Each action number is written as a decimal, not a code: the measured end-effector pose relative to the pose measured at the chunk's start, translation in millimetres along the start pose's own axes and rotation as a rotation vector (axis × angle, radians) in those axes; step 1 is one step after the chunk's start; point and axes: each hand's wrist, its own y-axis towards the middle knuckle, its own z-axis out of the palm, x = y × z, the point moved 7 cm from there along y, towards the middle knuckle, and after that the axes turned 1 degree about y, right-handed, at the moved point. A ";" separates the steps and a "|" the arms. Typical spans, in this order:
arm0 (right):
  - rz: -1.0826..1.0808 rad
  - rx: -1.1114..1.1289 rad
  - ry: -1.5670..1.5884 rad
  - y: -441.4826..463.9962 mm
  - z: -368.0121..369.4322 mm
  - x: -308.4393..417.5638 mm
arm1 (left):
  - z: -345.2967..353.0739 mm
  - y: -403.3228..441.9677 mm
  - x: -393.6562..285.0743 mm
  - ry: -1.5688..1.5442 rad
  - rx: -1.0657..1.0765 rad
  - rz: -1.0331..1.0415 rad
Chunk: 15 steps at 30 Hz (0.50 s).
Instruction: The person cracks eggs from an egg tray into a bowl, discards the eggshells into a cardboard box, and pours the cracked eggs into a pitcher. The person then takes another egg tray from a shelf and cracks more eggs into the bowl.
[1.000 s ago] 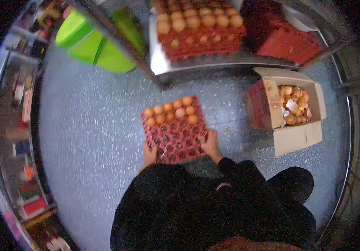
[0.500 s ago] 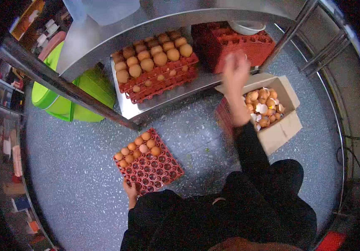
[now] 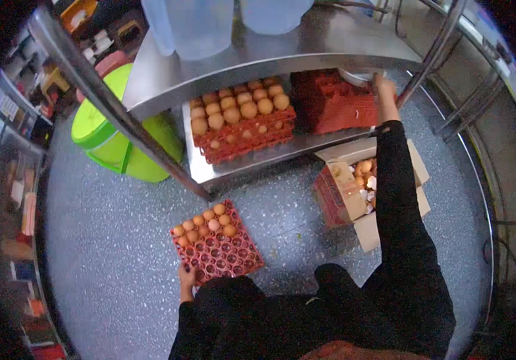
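My left hand (image 3: 186, 276) is closed on the near left edge of a red plastic egg tray (image 3: 221, 252), low in front of me. Brown eggs (image 3: 198, 221) fill the far rows of this tray, while its nearer cups hold none. On the lower shelf, my right hand (image 3: 386, 91) is closed at the right rim of a white bowl (image 3: 357, 78); the exact grip is small and partly hidden. That bowl rests on a stack of empty red egg trays (image 3: 336, 111). Below my right forearm, an open cardboard box (image 3: 345, 192) contains cracked eggshells (image 3: 364, 174), partly covered by my sleeve.
Stacked red trays of brown eggs (image 3: 232, 114) stand on the metal shelf's left side. A shelf post (image 3: 114, 108) slants down in front of a lime-green bin (image 3: 105, 138). Pale blue translucent containers (image 3: 201, 27) sit on the upper metal surface (image 3: 342, 36).
My right hand has moved up and right from above the cardboard box's left side to the white bowl. The view has shifted. My left hand still holds the egg tray.
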 end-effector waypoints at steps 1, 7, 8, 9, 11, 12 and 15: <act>0.027 -0.009 -0.004 -9.3 -4.0 -3.0 | -1.1 -3.6 -19.5 -0.023 -0.035 -0.003; -0.208 0.174 0.466 -106.9 -50.2 -52.2 | 0.0 11.5 37.2 0.103 -0.005 0.024; -0.064 0.317 0.566 -158.3 -59.9 -41.3 | 0.2 7.9 22.2 0.020 -0.030 0.060; -0.064 0.363 0.550 -205.3 -53.7 -27.7 | 0.4 -3.9 -3.9 0.030 -0.008 -0.025; -0.200 0.493 0.479 -271.8 -40.5 7.2 | 0.6 -1.8 -13.5 0.060 0.013 -0.078; -0.233 0.695 0.627 -278.2 17.2 -13.1 | 0.6 0.7 -3.7 0.086 0.019 -0.057; -0.222 0.963 0.712 -360.0 134.1 -21.0 | 4.2 2.5 5.6 -0.002 0.101 -0.159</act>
